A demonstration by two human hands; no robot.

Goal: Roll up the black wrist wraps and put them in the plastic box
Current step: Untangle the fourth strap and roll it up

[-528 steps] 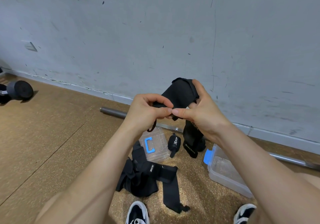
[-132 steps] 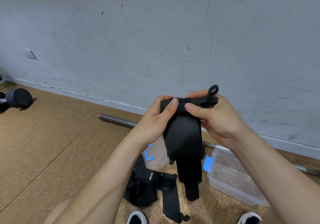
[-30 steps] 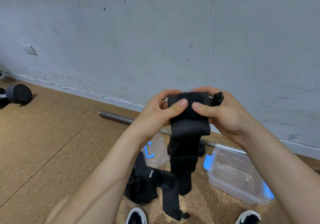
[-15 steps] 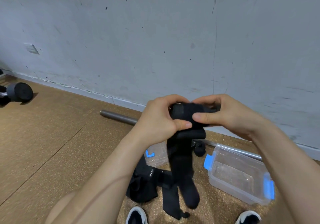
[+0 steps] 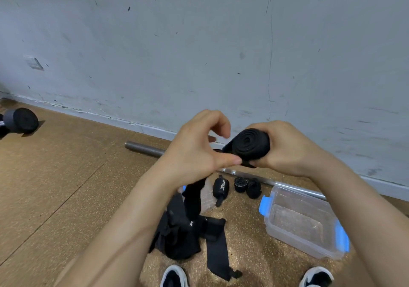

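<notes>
My right hand (image 5: 285, 149) grips a partly rolled black wrist wrap (image 5: 250, 145), its spiral end facing me. My left hand (image 5: 197, 153) pinches the wrap's loose strip beside the roll; the tail (image 5: 192, 198) hangs down behind my left forearm. The clear plastic box (image 5: 305, 220) with blue clips stands open on the floor at the lower right, nothing black inside it. Three rolled wraps (image 5: 221, 189) lie on the floor left of the box. A heap of unrolled black wraps (image 5: 183, 235) lies near my feet.
The box's clear lid (image 5: 207, 196) lies behind the hanging tail. A steel barbell (image 5: 146, 149) runs along the foot of the grey wall. A dumbbell (image 5: 22, 120) sits at the far left. My shoes (image 5: 174, 278) show at the bottom edge.
The roll has grown thicker and has turned its spiral end toward me. The hanging tail is shorter. My left hand has shifted from the roll to the strip beside it.
</notes>
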